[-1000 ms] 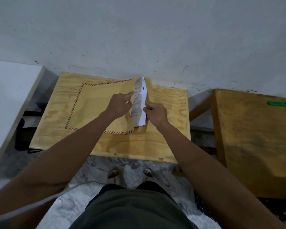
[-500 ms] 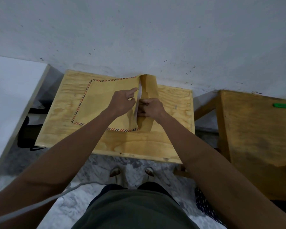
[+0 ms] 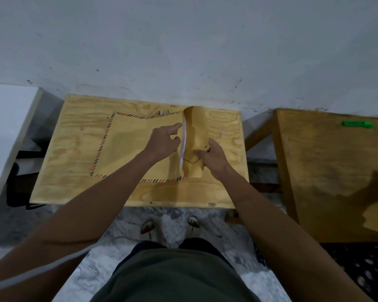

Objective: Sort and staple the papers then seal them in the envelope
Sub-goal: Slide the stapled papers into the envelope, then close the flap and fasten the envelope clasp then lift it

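From the head view, the big brown envelope [image 3: 138, 144] lies flat on the wooden surface [image 3: 74, 188], its long side running left to right and its open end on the right. A thin white edge of the papers [image 3: 183, 142] shows in that opening. The left hand [image 3: 162, 142] rests on the envelope with fingers loosely spread. The right hand [image 3: 212, 156] pinches the raised flap [image 3: 196, 127]. A green thing [image 3: 357, 124] lies on the next table [image 3: 325, 171].
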